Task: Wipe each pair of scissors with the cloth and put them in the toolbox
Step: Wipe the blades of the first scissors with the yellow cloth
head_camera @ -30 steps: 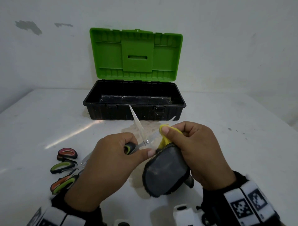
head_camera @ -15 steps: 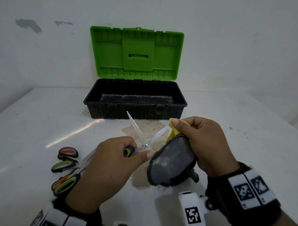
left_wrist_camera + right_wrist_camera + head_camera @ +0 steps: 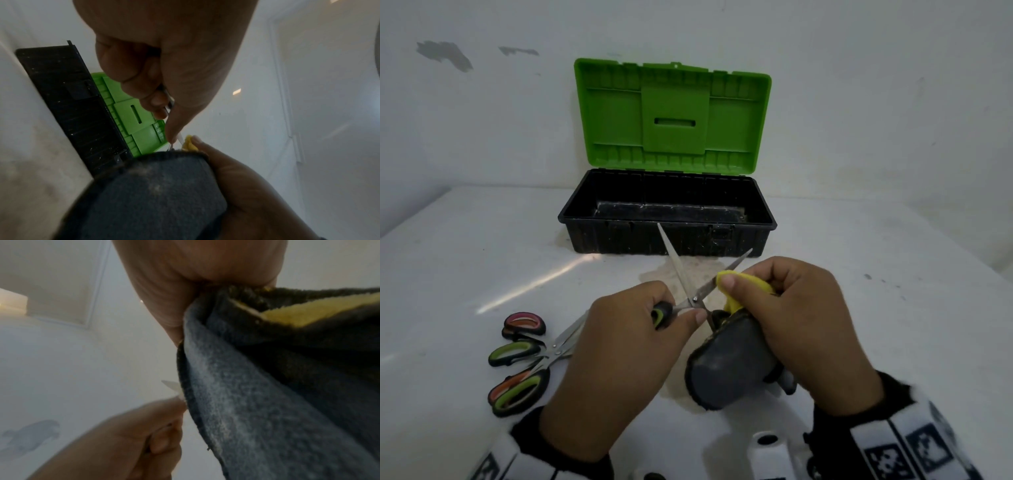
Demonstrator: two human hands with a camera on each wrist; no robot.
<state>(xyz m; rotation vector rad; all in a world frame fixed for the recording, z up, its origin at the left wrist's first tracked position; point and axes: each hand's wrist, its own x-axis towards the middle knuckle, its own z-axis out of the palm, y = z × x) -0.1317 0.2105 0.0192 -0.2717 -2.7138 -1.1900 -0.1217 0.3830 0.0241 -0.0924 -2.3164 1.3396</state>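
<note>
Before the toolbox (image 3: 667, 219), scissors (image 3: 690, 291) spread open are gripped at the handles by the left hand (image 3: 619, 346); the right hand (image 3: 801, 325) pinches the cloth (image 3: 729, 370) around one blade. Only the head view shows two more pairs (image 3: 524, 356) left of it, on the table (image 3: 893, 325).

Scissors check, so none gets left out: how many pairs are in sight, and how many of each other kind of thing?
Scissors: 3 (1 held in the left hand, 2 lying on the table)
Cloth: 1
Toolbox: 1
Total: 5
</note>
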